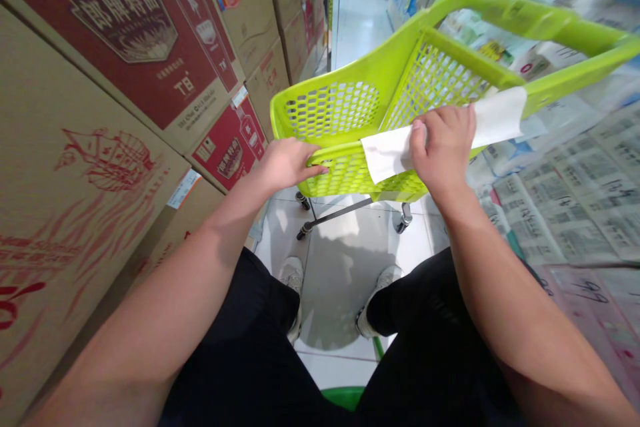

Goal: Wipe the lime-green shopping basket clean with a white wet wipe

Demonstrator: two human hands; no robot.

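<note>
A lime-green plastic shopping cart (327, 85) with perforated walls stands in front of me, turned sideways with its handle end to the right. My left hand (295, 163) grips its near top rim by the left corner, thumb and fingers on either side of the edge. Farther right along that same rim, my right hand (445, 147) is closed over a white cloth or paper wipe (500, 117). The wipe lies folded over the rim and sticks out on both sides of my fingers. Part of it is hidden beneath my palm.
Stacked cartons (150, 47) form a wall at my left. On the right, packaged goods (575, 193) are piled close to the cart. Dark caster wheels (404, 220) rest on the tiled floor (335, 267) near my shoes. A green surface (343, 397) shows beneath me.
</note>
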